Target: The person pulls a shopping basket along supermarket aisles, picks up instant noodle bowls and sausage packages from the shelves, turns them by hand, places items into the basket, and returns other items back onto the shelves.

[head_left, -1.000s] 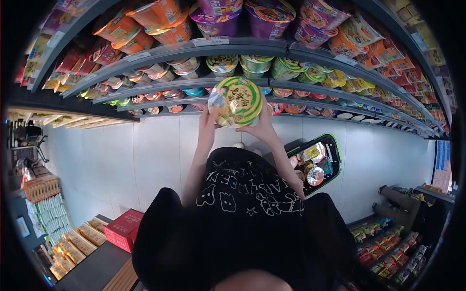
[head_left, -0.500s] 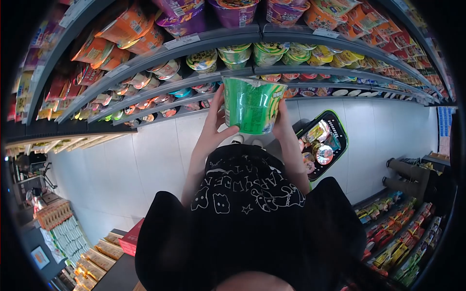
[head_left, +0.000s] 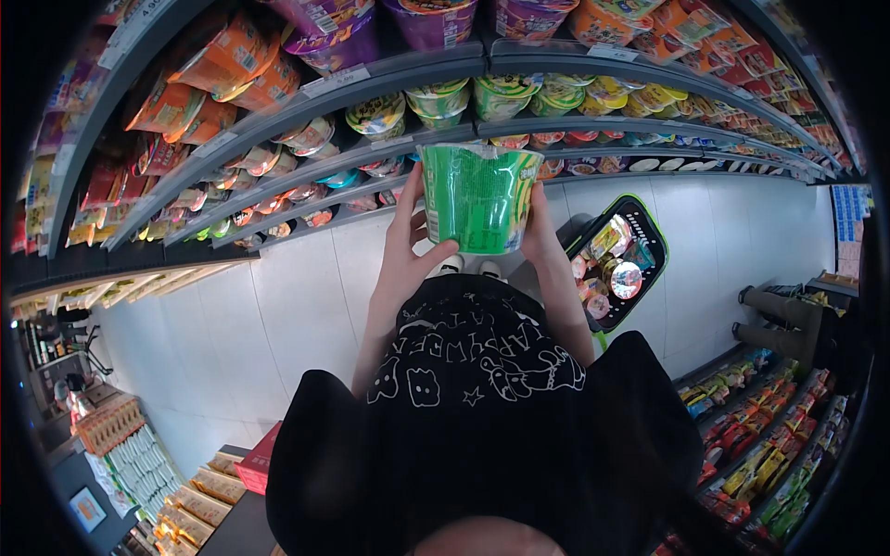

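A green instant noodle tub (head_left: 480, 199) is held up in front of the shelves, its printed side facing me. My left hand (head_left: 409, 227) grips its left side, thumb near the bottom edge and fingers around the side. On the right side, my right hand (head_left: 540, 230) is closed against the tub, its fingers partly hidden behind it. Beyond the tub, similar green-lidded tubs (head_left: 438, 100) stand on a shelf (head_left: 399, 146).
A black basket with a green rim (head_left: 660, 243) holding several packages is on the floor (head_left: 709, 255) at the right. Purple tubs (head_left: 431, 22) fill the upper shelf. Another person's legs (head_left: 779, 308) are at far right. A red box (head_left: 260, 461) sits lower left.
The tub has been turned from its lid facing me to its green side facing me. Both hands have shifted their hold around it. In the last half second little has moved besides the view.
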Demonstrator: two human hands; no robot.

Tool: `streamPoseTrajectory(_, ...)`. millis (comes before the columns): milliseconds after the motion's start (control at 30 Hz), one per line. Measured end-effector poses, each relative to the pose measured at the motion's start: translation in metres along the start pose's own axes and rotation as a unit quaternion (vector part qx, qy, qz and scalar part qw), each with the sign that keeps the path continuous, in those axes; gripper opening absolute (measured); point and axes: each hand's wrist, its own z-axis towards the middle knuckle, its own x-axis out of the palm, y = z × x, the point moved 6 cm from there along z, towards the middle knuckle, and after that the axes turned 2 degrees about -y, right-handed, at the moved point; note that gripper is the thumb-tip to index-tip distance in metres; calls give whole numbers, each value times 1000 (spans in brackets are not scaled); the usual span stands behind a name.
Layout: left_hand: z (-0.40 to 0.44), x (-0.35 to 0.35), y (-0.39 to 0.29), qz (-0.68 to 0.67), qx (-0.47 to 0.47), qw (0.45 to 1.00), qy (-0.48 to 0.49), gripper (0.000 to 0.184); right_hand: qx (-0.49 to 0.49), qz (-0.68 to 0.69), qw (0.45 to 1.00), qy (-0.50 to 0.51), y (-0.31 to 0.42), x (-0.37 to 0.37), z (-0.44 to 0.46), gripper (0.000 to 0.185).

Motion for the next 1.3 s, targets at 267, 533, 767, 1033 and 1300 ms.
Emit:
streamPoseTrajectory(267,-1,-3,-1,14,12,1000,-19,84,-8,4,1000,-22,-4,0,2,53)
streamPoseTrajectory(533,0,-4,0,25,7,999,-20,83,9,28,1000,-10,-4,5,0,51)
streamPoseTrajectory(767,3,0,-5,33,14,999,-29,84,31,24,999,-33,-5,-3,0,51)
streamPoseTrajectory(1033,4,4,-6,62,26,997,-23,85,39,62,996,-57,-10,-13,3,52)
streamPoseTrajectory(1300,2,7,-22,202,70,969,-122,91,-23,-23,999,9,-3,3,6,60)
